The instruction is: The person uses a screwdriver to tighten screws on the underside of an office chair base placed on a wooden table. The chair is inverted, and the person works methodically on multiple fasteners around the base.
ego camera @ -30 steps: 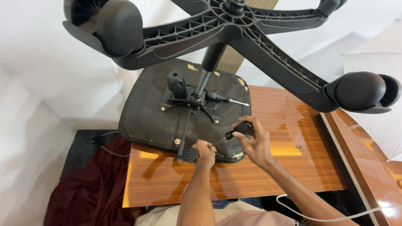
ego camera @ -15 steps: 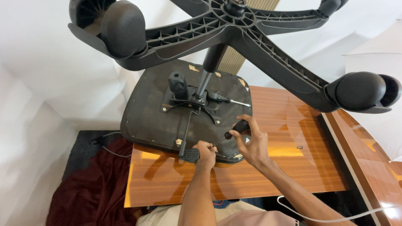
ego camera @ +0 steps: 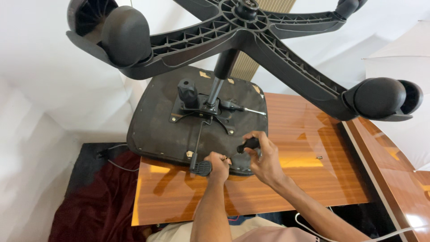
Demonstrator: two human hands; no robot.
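My left hand [ego camera: 218, 163] pinches something small at the near edge of the upturned chair seat [ego camera: 156, 130], which lies on the table [ego camera: 313, 179]. My right hand's [ego camera: 264, 161] grip is closed round a black tool handle [ego camera: 247, 145], probably a screwdriver. Base [ego camera: 251, 31] and mechanism plate [ego camera: 204, 112] look mounted; this edge fastening seems unfinished.

The wooden table [ego camera: 313, 179] is showing a glossy, varnished grain that is throwing back light. The chair seat underside [ego camera: 156, 130] is looking like matt black board, slightly scuffed. The star base [ego camera: 268, 40] and casters [ego camera: 380, 98] are reading as moulded black plastic, smooth with a dull sheen. The mounting plate [ego camera: 201, 114] is appearing as dark painted metal. Dark red cloth [ego camera: 98, 201] is lying soft and matt at near left.
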